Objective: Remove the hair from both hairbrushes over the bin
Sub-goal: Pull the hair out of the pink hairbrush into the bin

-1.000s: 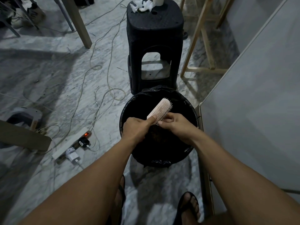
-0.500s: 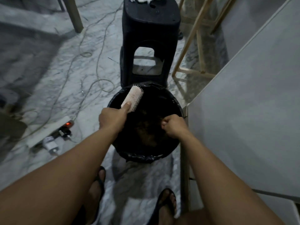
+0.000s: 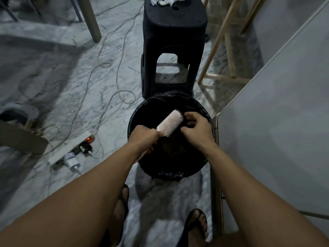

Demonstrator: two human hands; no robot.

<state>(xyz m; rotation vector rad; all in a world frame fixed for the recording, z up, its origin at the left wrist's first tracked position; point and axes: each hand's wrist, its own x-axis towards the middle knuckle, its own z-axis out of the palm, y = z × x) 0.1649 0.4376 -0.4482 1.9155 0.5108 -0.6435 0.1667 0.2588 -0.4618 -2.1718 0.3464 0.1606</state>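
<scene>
A pale pink hairbrush with white bristles hangs over the round black bin, which is lined with a black bag. My left hand is shut on the brush's handle, the head pointing up and to the right. My right hand sits right beside the bristles, its fingers curled at the head's far edge; whether they pinch any hair is too dark to tell. A dark clump of hair lies inside the bin. Only one hairbrush shows.
A black plastic stool stands just behind the bin with white tissue on top. A grey cabinet flanks the right. A power strip, chargers and loose cables lie on the marble floor at left. Wooden frame legs stand behind.
My right hand had dropped away from the brush toward the bin half a second ago; now it is back up at the bristles. The brush has swung right, over the bin's middle.
</scene>
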